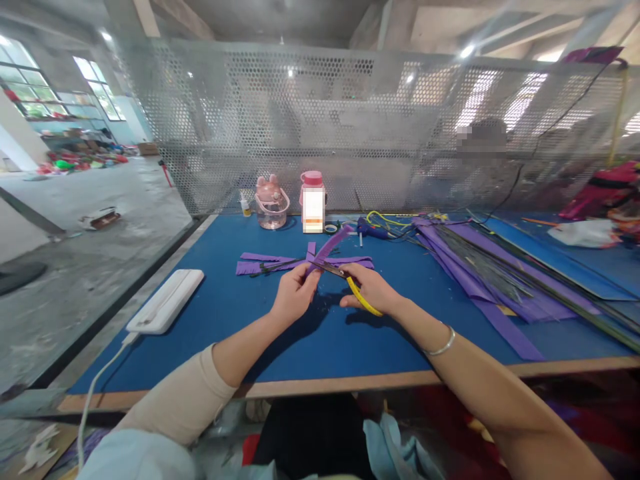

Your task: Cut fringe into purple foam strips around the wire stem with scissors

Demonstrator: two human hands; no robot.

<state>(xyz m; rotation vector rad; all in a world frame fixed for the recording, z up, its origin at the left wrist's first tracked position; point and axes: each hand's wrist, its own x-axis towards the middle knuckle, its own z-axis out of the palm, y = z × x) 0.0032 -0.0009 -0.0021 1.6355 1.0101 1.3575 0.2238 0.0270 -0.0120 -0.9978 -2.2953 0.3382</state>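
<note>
Between the fingers of my left hand (294, 293) is a narrow purple strip (333, 243) that slants up to the right. My right hand (373, 290) is closed on scissors with yellow handles (361, 297). Their blades point left and meet the strip close to my left fingertips; whether they are cutting into it I cannot tell. Just behind my hands, more purple strips (263, 265) with dark thin stems lie on the blue tabletop (235, 353).
A white power bank (167, 300) with a cable lies at left. At the back stand a clear pink-lidded jug (271, 203), a pink-capped bottle (313, 179) and a blue glue gun (373, 229). Purple sheets (480, 293) and long stems cover the right side. A perforated metal screen (280, 120) rises behind.
</note>
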